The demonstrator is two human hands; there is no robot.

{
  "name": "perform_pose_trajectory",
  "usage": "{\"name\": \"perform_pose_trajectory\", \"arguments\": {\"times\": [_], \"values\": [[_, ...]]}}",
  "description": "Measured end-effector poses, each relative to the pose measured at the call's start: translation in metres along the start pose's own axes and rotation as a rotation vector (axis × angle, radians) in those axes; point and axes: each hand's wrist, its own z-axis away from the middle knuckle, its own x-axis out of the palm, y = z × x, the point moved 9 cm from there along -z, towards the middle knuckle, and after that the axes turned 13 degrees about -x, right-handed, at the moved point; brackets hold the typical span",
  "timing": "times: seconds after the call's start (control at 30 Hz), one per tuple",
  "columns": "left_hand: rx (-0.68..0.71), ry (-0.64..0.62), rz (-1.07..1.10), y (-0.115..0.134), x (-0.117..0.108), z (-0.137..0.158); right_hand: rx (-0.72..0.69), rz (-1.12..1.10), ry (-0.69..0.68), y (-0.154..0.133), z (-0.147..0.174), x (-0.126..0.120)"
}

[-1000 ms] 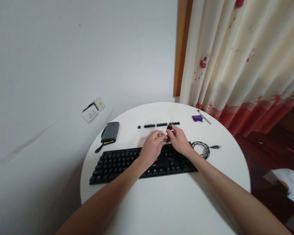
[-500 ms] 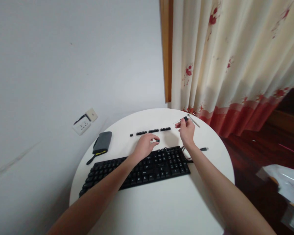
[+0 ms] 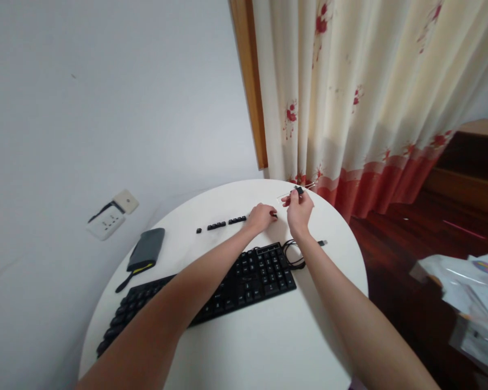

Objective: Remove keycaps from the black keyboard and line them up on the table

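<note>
My left hand [image 3: 262, 218] is closed in a pinch on a small black keycap [image 3: 274, 215], held just above the white table at the right end of a keycap row. Loose keycaps [image 3: 216, 225] lie lined up to its left, and the hand covers the row's right-hand group. My right hand [image 3: 301, 212] grips a small black-handled tool with thin wires, which looks like a keycap puller [image 3: 299, 190], above the table's far right. Beneath my left forearm lies a black keyboard [image 3: 270, 271], partly hidden.
On the round white table [image 3: 244, 346] are a grey pouch [image 3: 147, 249] at left and a coiled USB cable [image 3: 295, 254] beside the keyboard. A wall socket [image 3: 106, 222], a flowered curtain [image 3: 329, 108] and plastic bags [image 3: 467, 287] surround it.
My left hand has moved right and away from me, carrying the keycap from above the keyboard to the row's right end. My right hand still holds the puller. The view has swung right.
</note>
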Motion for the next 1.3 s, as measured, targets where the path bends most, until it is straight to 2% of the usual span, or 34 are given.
{"name": "perform_pose_trajectory", "arguments": {"times": [0.27, 0.47, 0.67, 0.97, 1.3], "values": [[-0.089, 0.086, -0.071, -0.015, -0.006, -0.030, -0.018, -0.072, 0.037, -0.002, -0.002, 0.000], [-0.225, 0.039, -0.003, -0.032, -0.001, -0.035, -0.016, -0.058, 0.036, -0.002, -0.003, 0.000], [-0.224, 0.010, 0.013, -0.036, 0.000, -0.036, -0.033, -0.056, 0.015, -0.003, -0.002, 0.001], [-0.172, -0.007, -0.020, -0.054, -0.018, -0.024, -0.053, -0.040, 0.047, -0.004, -0.005, -0.006], [-0.153, 0.032, -0.005, -0.058, -0.009, -0.019, -0.035, -0.052, 0.037, -0.003, -0.002, -0.003]]}}
